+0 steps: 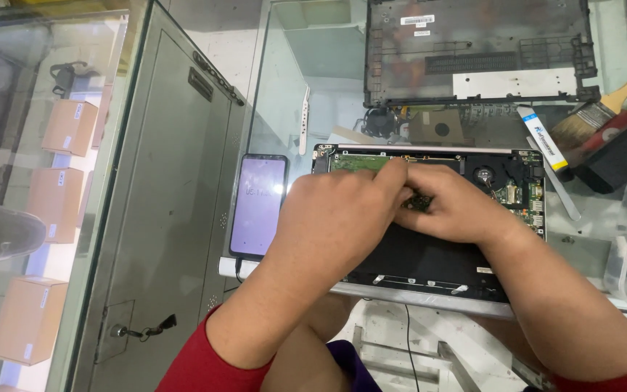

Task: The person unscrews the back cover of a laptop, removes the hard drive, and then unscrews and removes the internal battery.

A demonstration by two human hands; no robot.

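Black casing of the opened laptop [429, 261] lies bottom-up right under your hands, its green circuit board at the far edge. Your left hand [332, 214] and right hand [459, 207] meet over its middle, fingers curled together around a small dark part [419, 201] you pinch between them. Just left of your left hand a smartphone [258, 205] lies lit. Beyond your hands rests the removed bottom cover [477, 51]; a paintbrush [604, 109] lies to the far right on the glass table [306, 80].

Bright, even light from overhead; soft shadows; reflections wash the glass surface [313, 87]; mild blur at the frame's curved edges.
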